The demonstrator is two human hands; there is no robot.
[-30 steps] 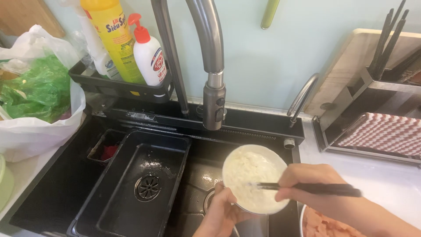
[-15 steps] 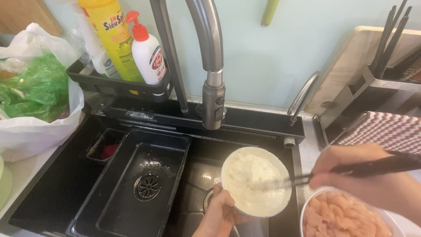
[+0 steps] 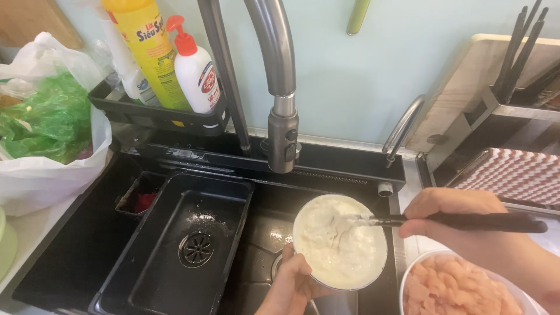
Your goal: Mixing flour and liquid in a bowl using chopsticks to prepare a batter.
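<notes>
My left hand (image 3: 290, 287) holds a white bowl (image 3: 340, 242) from below, tilted over the black sink (image 3: 76, 251). The bowl is coated with a white creamy mixture. My right hand (image 3: 466, 224) grips black chopsticks (image 3: 455, 221) whose tips reach into the bowl's upper right part and touch the mixture. At the lower right, a second white bowl (image 3: 461, 289) holds pale pink raw meat pieces, just below my right hand.
A grey faucet (image 3: 280, 87) hangs above the bowl. A black insert tray with a drain (image 3: 186, 245) sits in the sink's left half. Soap bottles (image 3: 195, 70) stand on a rack behind. A plastic bag with greens (image 3: 46, 128) lies left; a dish rack (image 3: 507, 151) stands right.
The chopsticks were drawn out toward the right, then their tips came back into the bowl. The bowl of meat has come more into view at the lower right.
</notes>
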